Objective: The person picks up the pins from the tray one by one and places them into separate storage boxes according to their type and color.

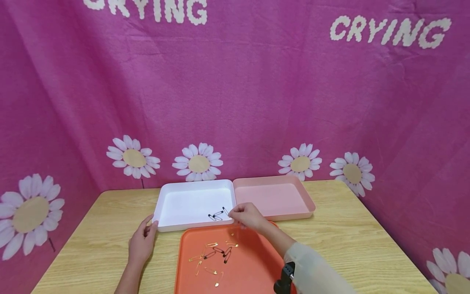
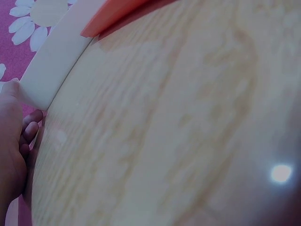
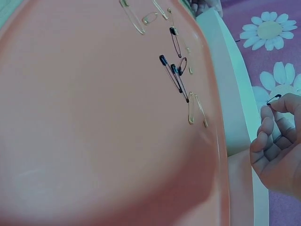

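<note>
My right hand (image 1: 249, 216) pinches a black safety pin (image 3: 274, 99) between thumb and fingertips, over the right front corner of the white tray (image 1: 183, 224). Several black safety pins (image 1: 218, 213) lie in that tray close by. At its left front corner, my left hand (image 1: 142, 243) grips the tray, thumb (image 2: 11, 87) up at the rim and the other fingers bent at the side. In the orange tray (image 1: 253, 265) nearer me, gold safety pins (image 1: 211, 270) and black safety pins (image 3: 170, 73) lie mixed in a loose cluster.
A pink tray (image 1: 271, 198) stands against the white tray's right side. All three trays are on a wooden table (image 1: 367, 253). A magenta cloth (image 1: 249, 102) with daisies hangs behind and at both sides. A black device (image 1: 284, 277) is strapped at the right wrist.
</note>
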Action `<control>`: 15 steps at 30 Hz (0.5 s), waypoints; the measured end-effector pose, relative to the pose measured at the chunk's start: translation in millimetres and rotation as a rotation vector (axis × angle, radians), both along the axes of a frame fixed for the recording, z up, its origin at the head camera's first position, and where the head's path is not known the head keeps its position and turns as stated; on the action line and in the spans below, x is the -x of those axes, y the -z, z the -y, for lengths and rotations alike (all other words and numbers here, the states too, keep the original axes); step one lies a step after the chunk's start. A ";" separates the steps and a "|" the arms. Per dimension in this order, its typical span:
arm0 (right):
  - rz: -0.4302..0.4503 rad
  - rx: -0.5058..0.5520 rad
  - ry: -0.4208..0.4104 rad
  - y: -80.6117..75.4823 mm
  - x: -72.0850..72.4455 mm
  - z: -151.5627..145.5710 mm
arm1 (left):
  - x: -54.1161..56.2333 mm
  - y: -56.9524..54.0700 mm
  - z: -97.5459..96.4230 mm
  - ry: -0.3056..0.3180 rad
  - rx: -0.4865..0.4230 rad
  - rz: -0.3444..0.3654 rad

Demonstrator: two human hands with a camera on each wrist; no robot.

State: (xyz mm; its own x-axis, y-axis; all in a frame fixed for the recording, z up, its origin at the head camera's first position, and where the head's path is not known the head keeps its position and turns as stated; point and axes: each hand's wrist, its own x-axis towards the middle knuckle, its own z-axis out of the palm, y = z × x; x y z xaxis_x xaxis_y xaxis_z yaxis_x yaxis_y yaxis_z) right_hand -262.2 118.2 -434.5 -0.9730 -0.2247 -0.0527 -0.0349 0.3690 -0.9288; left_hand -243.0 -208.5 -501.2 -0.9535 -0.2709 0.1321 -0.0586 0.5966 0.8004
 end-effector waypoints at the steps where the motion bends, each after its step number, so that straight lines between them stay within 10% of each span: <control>1: 0.003 0.001 0.002 -0.3 0.5 0.8 | -0.3 -0.1 0.1 -0.001 0.000 -0.002; 15: 0.027 0.000 0.043 -2.7 9.9 5.5 | -0.8 -0.5 0.1 0.003 0.000 0.016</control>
